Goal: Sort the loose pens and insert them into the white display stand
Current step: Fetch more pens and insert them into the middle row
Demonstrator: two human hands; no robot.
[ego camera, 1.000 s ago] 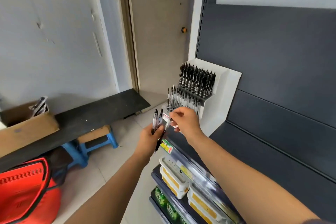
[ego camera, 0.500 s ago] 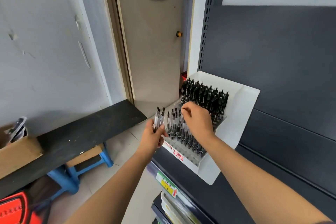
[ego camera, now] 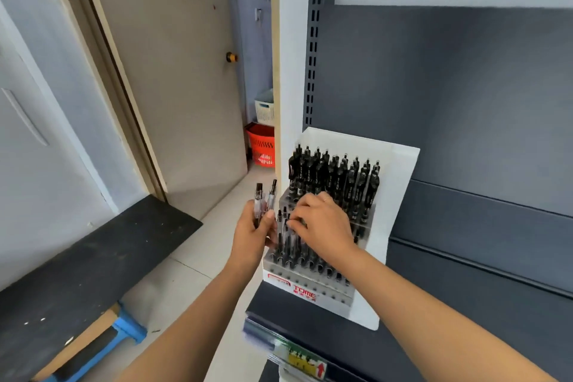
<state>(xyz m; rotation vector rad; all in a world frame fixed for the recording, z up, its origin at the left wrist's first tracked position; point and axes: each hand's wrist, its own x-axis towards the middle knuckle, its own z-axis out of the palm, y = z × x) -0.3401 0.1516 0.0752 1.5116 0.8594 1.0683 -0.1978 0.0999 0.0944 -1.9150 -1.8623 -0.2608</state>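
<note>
The white display stand [ego camera: 400, 195] sits on a dark shelf, its upper rows packed with black pens [ego camera: 335, 177] and its lower rows holding several clear pens. My left hand [ego camera: 252, 236] grips two clear pens [ego camera: 263, 200] upright, just left of the stand. My right hand [ego camera: 322, 226] reaches over the lower rows, its fingertips pinching the top of a clear pen [ego camera: 286, 226] that stands in a slot near the stand's left side.
The dark shelf [ego camera: 310, 316] carries a price tag strip [ego camera: 297, 357] on its front edge. A black board [ego camera: 77, 267] lies over a blue stool [ego camera: 124, 329] at left. A red basket [ego camera: 262, 146] stands beside the door [ego camera: 179, 87].
The view has closed in on the stand. My right hand moved from my left hand to the stand's lower rows with a pen. My left hand still holds its pens.
</note>
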